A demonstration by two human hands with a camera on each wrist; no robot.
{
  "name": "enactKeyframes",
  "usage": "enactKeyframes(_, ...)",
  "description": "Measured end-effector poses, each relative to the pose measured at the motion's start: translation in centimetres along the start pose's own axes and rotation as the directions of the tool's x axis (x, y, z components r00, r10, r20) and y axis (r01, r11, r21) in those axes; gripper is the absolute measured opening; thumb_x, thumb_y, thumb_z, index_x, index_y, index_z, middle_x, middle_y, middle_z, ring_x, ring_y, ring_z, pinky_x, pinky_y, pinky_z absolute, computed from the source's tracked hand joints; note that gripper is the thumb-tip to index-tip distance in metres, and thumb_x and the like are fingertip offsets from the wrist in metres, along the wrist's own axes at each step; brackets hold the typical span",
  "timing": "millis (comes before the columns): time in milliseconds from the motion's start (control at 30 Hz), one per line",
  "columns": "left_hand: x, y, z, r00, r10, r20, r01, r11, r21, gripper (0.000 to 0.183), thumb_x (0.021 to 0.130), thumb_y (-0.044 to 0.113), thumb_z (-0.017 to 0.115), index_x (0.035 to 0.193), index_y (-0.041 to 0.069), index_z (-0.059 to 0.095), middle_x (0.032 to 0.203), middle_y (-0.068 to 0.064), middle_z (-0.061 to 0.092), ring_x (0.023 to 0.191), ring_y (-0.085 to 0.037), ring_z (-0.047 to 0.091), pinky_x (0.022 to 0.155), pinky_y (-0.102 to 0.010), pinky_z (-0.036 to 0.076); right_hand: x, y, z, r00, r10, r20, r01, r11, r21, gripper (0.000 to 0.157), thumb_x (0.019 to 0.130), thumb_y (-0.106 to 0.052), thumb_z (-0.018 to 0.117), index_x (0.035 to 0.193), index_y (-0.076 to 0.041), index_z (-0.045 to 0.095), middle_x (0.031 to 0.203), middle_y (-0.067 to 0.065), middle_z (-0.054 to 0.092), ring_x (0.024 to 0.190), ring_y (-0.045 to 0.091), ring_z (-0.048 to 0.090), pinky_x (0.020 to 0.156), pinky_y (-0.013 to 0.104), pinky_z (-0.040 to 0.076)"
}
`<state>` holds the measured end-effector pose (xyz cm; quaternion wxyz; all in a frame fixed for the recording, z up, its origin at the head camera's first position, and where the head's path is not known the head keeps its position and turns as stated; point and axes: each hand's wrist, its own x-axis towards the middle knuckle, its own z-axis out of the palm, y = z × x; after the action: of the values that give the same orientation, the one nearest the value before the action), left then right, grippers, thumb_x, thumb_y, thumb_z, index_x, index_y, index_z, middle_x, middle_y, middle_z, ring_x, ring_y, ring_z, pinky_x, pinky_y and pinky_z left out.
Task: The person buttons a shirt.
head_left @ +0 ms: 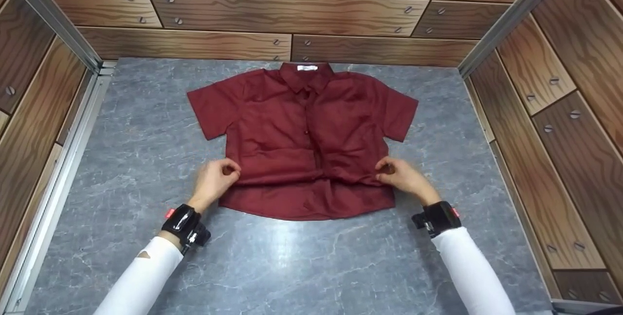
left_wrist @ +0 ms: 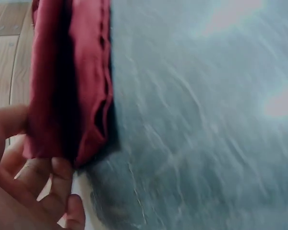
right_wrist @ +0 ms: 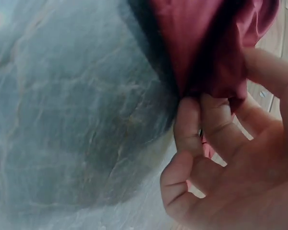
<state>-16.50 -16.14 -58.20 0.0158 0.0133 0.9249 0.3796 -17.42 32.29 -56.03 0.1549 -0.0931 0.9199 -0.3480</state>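
A dark red short-sleeved shirt point(head_left: 272, 125) lies front up on the grey marbled table, its collar at the far side. My left hand point(head_left: 217, 178) pinches the shirt's left side edge a little above the hem, and the left wrist view shows the cloth point(left_wrist: 48, 96) between thumb and fingers. At the opposite side edge my right hand point(head_left: 401, 176) pinches the fabric point(right_wrist: 225, 72) at about the same height. Between the hands the cloth bulges in a raised crosswise fold, with the curved hem point(head_left: 302, 208) flat on the nearer side.
Wood-patterned panels point(head_left: 272, 10) wall the table at the back and both sides. Metal rails point(head_left: 58, 169) run along the left edge. Bare grey tabletop point(head_left: 292, 271) lies in front of the hem. Black wrist cameras point(head_left: 182, 222) are strapped on both wrists.
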Motion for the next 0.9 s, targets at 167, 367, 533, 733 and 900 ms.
enactKeyframes(167,-0.3,0.4,0.5,0.985,0.157,-0.066,-0.138,0.962,0.237,0.006,0.076,0.018,0.072,0.082,0.019,0.073,0.087,-0.01,0.059,0.086,-0.034,0.055,0.075,-0.048,0.036,-0.1,-1.7,0.3,0.977,-0.113,-0.18,0.052,0.949,-0.312,0.019,0.083,-0.03,0.071,0.098,-0.017,0.07,0.088,0.005,0.064,0.081,0.023,0.057,0.069,0.037,0.043)
enactKeyframes(367,0.8,3.6,2.0,0.905,0.417,-0.084,-0.385,0.886,0.258,0.006,0.083,0.021,0.07,0.087,0.017,0.073,0.096,-0.005,0.058,0.09,-0.028,0.053,0.078,-0.046,0.036,0.8,-5.5,2.4,0.889,-0.363,-0.279,0.214,0.869,-0.447,0.019,0.084,-0.037,0.069,0.088,-0.019,0.072,0.086,0.001,0.063,0.082,0.025,0.058,0.073,0.041,0.045)
enactKeyframes(533,1.4,6.3,4.3,0.859,0.502,0.1,-0.511,0.829,0.226,0.014,0.088,0.031,0.066,0.093,0.019,0.073,0.099,0.0,0.06,0.094,-0.023,0.056,0.082,-0.043,0.042,1.3,-7.5,5.5,0.906,-0.372,-0.2,0.252,0.856,-0.452,0.028,0.084,-0.049,0.068,0.081,-0.021,0.067,0.078,-0.005,0.06,0.074,0.018,0.056,0.068,0.037,0.045)
enactKeyframes(733,1.7,7.4,6.5,0.853,0.476,0.215,-0.517,0.828,0.218,0.022,0.091,0.039,0.062,0.099,0.022,0.072,0.107,0.0,0.059,0.103,-0.022,0.055,0.089,-0.041,0.041,1.9,-8.6,8.0,0.867,-0.432,-0.248,0.257,0.814,-0.52,0.022,0.082,-0.033,0.072,0.077,-0.016,0.059,0.073,-0.002,0.055,0.068,0.021,0.054,0.061,0.037,0.043)
enactKeyframes(900,1.8,7.6,7.3,0.869,0.45,0.208,-0.489,0.845,0.215,0.023,0.091,0.038,0.061,0.101,0.019,0.072,0.101,0.0,0.061,0.097,-0.022,0.057,0.086,-0.041,0.045,2.4,-9.7,9.4,0.759,-0.573,-0.308,0.262,0.702,-0.662,0.015,0.077,-0.015,0.066,0.078,-0.011,0.052,0.067,0.003,0.054,0.063,0.028,0.053,0.058,0.039,0.037)
